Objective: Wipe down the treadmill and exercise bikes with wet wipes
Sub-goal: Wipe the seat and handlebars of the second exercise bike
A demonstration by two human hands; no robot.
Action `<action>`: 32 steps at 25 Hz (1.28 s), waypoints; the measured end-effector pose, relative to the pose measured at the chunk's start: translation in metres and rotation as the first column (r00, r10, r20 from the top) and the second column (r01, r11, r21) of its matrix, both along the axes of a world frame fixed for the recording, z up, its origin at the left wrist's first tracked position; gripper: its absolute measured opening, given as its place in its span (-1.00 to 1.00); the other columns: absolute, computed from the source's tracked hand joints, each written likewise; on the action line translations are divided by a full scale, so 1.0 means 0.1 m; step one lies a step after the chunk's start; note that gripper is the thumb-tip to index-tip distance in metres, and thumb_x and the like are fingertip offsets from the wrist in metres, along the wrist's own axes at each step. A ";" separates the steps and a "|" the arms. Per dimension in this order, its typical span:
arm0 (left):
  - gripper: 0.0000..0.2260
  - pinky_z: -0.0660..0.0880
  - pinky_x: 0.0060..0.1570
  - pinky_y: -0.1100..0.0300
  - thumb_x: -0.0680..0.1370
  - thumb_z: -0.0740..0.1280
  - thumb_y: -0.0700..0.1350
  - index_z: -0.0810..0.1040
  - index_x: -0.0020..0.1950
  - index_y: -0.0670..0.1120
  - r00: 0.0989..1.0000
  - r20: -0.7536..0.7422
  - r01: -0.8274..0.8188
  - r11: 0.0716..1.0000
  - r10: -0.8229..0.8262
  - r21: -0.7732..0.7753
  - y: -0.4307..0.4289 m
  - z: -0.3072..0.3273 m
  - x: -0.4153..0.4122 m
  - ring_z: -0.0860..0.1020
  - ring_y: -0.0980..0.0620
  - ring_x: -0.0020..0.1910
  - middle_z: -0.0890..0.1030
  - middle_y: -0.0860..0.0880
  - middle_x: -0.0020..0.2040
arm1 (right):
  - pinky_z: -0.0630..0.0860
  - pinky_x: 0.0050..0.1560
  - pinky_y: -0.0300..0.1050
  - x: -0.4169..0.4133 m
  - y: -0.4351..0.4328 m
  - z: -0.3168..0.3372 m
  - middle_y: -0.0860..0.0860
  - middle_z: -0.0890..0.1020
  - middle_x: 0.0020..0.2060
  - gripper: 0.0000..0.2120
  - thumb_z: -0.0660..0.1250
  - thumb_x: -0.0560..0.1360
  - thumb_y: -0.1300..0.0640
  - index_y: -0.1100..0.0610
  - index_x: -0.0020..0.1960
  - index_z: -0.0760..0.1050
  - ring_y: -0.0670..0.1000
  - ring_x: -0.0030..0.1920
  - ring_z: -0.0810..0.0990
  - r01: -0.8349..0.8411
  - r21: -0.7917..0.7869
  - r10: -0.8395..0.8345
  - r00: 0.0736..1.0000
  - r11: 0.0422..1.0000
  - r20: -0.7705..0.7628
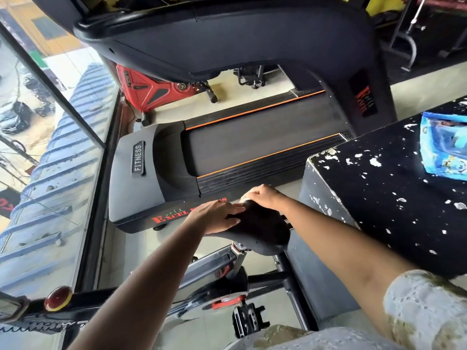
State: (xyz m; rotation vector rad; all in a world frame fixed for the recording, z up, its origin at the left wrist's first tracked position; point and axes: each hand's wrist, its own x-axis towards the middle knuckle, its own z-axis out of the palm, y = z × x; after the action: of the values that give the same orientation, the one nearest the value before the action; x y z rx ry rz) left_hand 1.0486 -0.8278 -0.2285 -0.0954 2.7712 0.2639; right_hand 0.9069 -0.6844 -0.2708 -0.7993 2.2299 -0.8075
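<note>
**Holding the bike seat with both hands**

Two bare hands are on the black bike seat [255,231]. The left hand [219,215] lies flat on the left side of the seat, with its fingers straight and spread a little. The right hand [262,198] is curled over the thin end of the seat, the end far from the person. A small pale bit [243,198] peeks out under its fingers. I cannot tell what it is. The two hands are close together but do not touch.

The seat sits on top of the exercise bike [214,269]. Low down on the bike are a black pedal [245,317] and, to the left, a round red knob [57,298].

Just past the seat, the big dark treadmill [252,147] lies on the floor. It has orange lines along its belt and the word FITNESS on its grey cover.

On the right is a black table [379,193] with lots of white chips in its paint. A blue pack [444,145] lies on it, well away from the hands.

A red machine [151,89] stands behind the treadmill. A glass window [50,122] runs down the left side. A pale lacy sleeve [424,311] shows on the right arm.
</note>
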 end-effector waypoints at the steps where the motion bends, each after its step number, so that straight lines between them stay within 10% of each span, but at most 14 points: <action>1: -0.60 0.45 0.23 0.07 0.62 0.20 0.17 0.31 0.47 0.31 1.000 -0.005 0.007 1.000 -0.007 -0.008 0.01 -0.02 0.01 0.49 -0.01 0.32 0.48 0.07 0.42 | 0.38 0.11 -0.28 -0.03 0.09 -0.03 -0.16 0.62 0.10 -0.75 0.29 0.52 -0.02 -0.02 0.12 0.65 -0.17 0.13 0.50 0.059 -0.039 -0.058 0.998 0.997 0.038; 5: -0.63 0.46 0.25 0.05 0.63 0.20 0.14 0.35 0.45 0.30 1.000 -0.020 -0.008 1.000 0.008 0.005 -0.01 -0.06 0.00 0.51 0.00 0.30 0.49 0.09 0.40 | 0.38 0.28 -0.25 -0.05 0.38 -0.24 -0.15 0.62 0.15 -0.66 0.40 0.42 -0.14 -0.07 0.15 0.63 -0.16 0.20 0.53 0.336 -0.192 -0.272 0.916 0.922 0.295; 8: -0.64 0.47 0.25 0.03 0.61 0.22 0.14 0.38 0.42 0.32 0.999 -0.023 -0.029 1.000 0.029 0.009 -0.02 -0.09 -0.01 0.52 0.01 0.28 0.52 0.10 0.38 | 0.46 0.04 -0.34 -0.02 0.54 -0.29 -0.13 0.64 0.02 -0.72 0.40 0.49 -0.03 -0.03 0.18 0.61 -0.22 -0.04 0.55 0.418 -0.221 -0.328 0.877 0.881 0.351; 13: -0.61 0.47 0.25 0.04 0.58 0.27 0.13 0.39 0.42 0.31 0.999 -0.018 -0.026 1.000 0.026 0.004 -0.02 -0.09 -0.02 0.54 0.00 0.25 0.53 0.09 0.37 | 0.49 0.11 -0.23 0.02 0.73 -0.37 -0.03 0.68 0.01 -0.79 0.41 0.49 0.10 0.14 0.09 0.65 -0.08 0.00 0.61 0.531 -0.212 -0.486 0.843 0.821 0.230; 18: -0.62 0.44 0.28 0.09 0.59 0.31 0.08 0.43 0.41 0.27 0.998 -0.049 -0.040 0.999 0.041 0.025 0.01 -0.07 -0.01 0.52 0.01 0.28 0.50 0.11 0.39 | 0.39 0.28 -0.24 0.04 0.60 -0.29 0.01 0.58 0.25 -0.70 0.25 0.58 0.18 0.11 0.30 0.54 -0.01 0.28 0.52 0.326 -0.194 -0.300 0.942 0.925 0.152; 28: -0.60 0.33 0.32 0.19 0.59 0.29 0.06 0.42 0.44 0.21 0.997 -0.074 0.013 1.000 -0.012 0.009 0.03 -0.08 -0.03 0.46 0.05 0.36 0.44 0.18 0.43 | 0.52 -0.04 -0.33 0.58 0.86 -0.40 -0.07 0.70 0.00 -0.79 0.41 0.46 -0.01 0.05 0.03 0.68 -0.07 0.04 0.62 0.717 -0.233 -0.689 0.697 0.657 0.199; 32: -0.58 0.28 0.42 0.19 0.61 0.27 0.06 0.39 0.48 0.15 0.996 -0.060 0.064 0.997 -0.061 0.044 -0.01 -0.09 -0.01 0.39 0.09 0.43 0.37 0.17 0.48 | 0.44 0.25 -0.23 0.63 0.73 -0.33 -0.06 0.64 0.16 -0.76 0.32 0.54 0.04 0.04 0.16 0.63 -0.06 0.22 0.55 0.679 -0.227 -0.648 0.734 0.699 0.201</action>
State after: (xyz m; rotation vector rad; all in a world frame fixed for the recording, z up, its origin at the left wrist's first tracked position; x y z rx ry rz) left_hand 1.0474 -0.8292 -0.2379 0.0112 2.8183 0.3187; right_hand 0.9698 -0.6114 -0.3036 -0.0086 2.3369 -1.5062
